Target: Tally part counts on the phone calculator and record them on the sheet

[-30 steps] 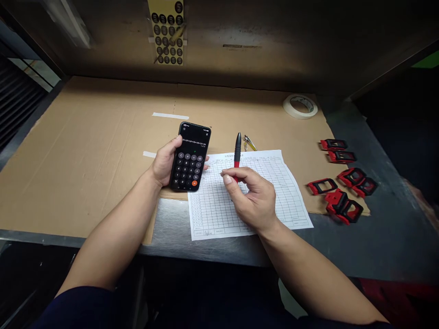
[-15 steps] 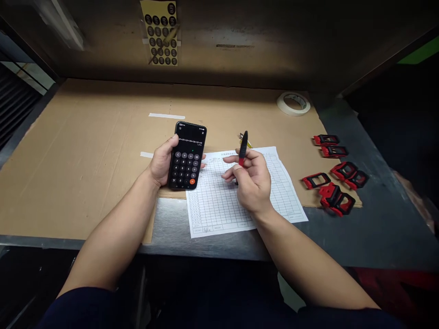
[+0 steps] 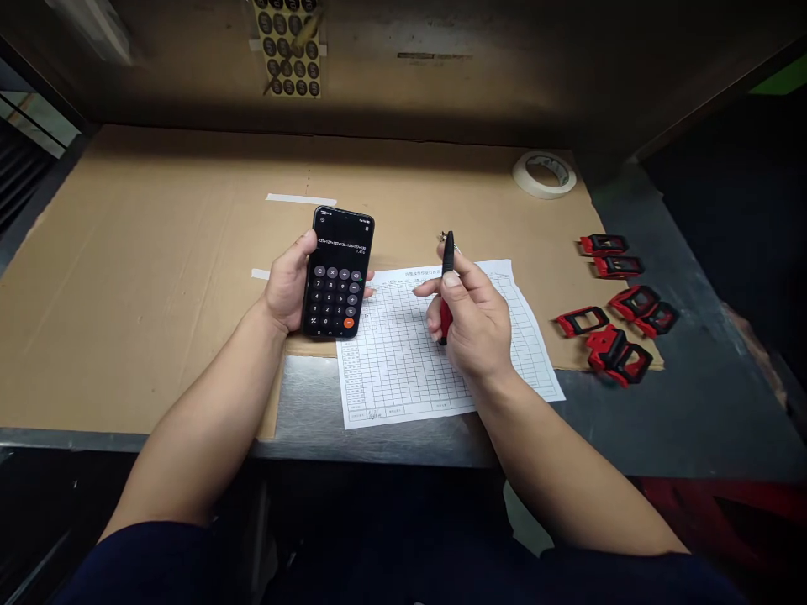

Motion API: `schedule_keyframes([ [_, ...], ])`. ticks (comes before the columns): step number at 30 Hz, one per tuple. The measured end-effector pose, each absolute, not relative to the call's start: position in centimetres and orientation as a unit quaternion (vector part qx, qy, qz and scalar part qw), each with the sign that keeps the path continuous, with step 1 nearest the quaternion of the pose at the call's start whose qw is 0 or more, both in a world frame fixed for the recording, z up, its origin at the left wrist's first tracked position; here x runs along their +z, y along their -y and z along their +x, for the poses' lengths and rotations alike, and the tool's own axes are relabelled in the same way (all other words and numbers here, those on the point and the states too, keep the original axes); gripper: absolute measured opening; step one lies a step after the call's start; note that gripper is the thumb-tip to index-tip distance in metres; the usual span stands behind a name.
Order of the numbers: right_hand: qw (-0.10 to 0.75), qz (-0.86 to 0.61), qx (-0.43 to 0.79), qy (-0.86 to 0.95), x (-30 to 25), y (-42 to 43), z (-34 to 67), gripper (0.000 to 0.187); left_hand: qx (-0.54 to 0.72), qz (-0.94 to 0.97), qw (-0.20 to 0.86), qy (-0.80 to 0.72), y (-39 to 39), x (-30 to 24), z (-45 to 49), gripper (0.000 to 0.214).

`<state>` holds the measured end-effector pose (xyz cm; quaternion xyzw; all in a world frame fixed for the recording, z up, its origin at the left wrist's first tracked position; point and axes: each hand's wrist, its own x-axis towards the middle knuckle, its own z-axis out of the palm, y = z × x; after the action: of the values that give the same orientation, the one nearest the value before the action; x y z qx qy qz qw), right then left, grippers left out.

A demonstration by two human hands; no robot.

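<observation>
My left hand point(image 3: 288, 284) is wrapped round a black smartphone point(image 3: 338, 273), its thumb along the left edge and fingertips showing past the right edge. A calculator with a long sum fills the lit screen. In my right hand point(image 3: 476, 323) a red and black pen point(image 3: 447, 256) stands nearly upright, thumb and fingers closed on it. Under both hands lies a printed form point(image 3: 403, 370) with a grid of rows and columns; handwriting shows at its lower left. The right hand is above the form and hides part of it. A small metal object point(image 3: 443, 238) behind the pen is mostly hidden.
Cardboard point(image 3: 157, 294) covers much of the metal table point(image 3: 391, 445). A roll of masking tape point(image 3: 544, 175) lies at the back right. Several red and black plastic parts point(image 3: 621, 353) sit at the right edge. A yellow label sheet point(image 3: 290, 50) hangs on the back wall.
The pen has slid lower in my right hand, and the thumb has moved up along it. The view has tilted slightly; my left hand still holds the smartphone.
</observation>
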<state>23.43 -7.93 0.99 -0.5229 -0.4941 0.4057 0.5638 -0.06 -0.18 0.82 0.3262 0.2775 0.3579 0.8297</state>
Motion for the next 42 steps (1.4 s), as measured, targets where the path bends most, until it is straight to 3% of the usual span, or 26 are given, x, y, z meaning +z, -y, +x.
schedule_keyframes([
  [3,0.563,-0.534,0.366,0.513,0.97,8.07,23.49,0.04,0.361,0.323,0.83,-0.275,0.25,0.8,0.01,0.068],
  [8,0.624,-0.515,0.244,0.534,1.13,8.18,23.55,0.021,0.366,0.314,0.834,-0.268,0.37,0.91,0.15,0.068],
  [13,0.565,-0.524,0.168,0.615,0.91,8.38,23.74,0.031,0.37,0.313,0.835,-0.262,0.31,0.76,0.08,0.069],
  [20,0.533,-0.488,0.032,0.691,1.79,8.25,23.92,0.023,0.353,0.32,0.838,-0.267,0.04,0.23,-0.19,0.074],
  [27,0.45,-0.516,0.039,0.728,1.67,8.33,24.12,0.024,0.378,0.304,0.832,-0.268,0.34,0.74,0.11,0.068],
  [42,0.431,-0.521,0.052,0.734,1.72,7.86,24.34,0.029,0.372,0.31,0.831,-0.273,0.38,0.67,0.12,0.073],
])
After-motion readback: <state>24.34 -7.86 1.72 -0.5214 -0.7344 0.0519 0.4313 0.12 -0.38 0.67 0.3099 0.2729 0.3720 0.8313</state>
